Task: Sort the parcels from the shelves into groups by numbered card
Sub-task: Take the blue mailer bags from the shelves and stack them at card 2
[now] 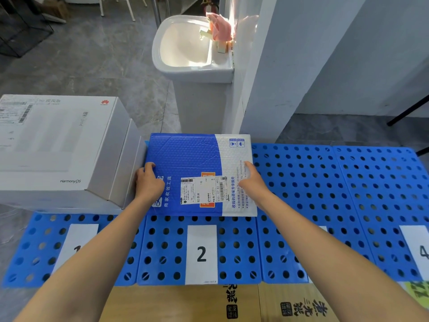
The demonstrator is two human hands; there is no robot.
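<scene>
- Padded envelope (pixel 192 159), blue with a white end and a printed label: lies flat on the blue perforated mat (pixel 325 182) at centre frame, directly behind card 2 (pixel 201 254). I judge it is being set down in group 2.
- Left hand (pixel 149 182): curled round the envelope's left edge, thumb on top.
- Right hand (pixel 251 180): laid on the white end, fingers straight and close together, pressing down.
- White boxes (pixel 51 140): stacked at left of frame behind card 1 (pixel 81 233). I take group 1 as already started.
- Card 4 (pixel 417 247), lower right: the mat behind it holds nothing in view. Whatever card lies between 2 and 4 is covered by my right forearm, and the mat behind that spot is also bare.
- Progress, as I judge it: early. Two groups hold parcels, and the shelves are out of view, so I cannot count what remains.
- Edges: the envelope's left edge sits just beside the boxes, so there is no slack that side. Its right edge overhangs the seam toward the next section.
- Open room: wide to the right. The sink (pixel 185 43) and the white pillar (pixel 267 89) stand beyond the far edge, and flattened cardboard (pixel 185 303) lies at the near edge.
</scene>
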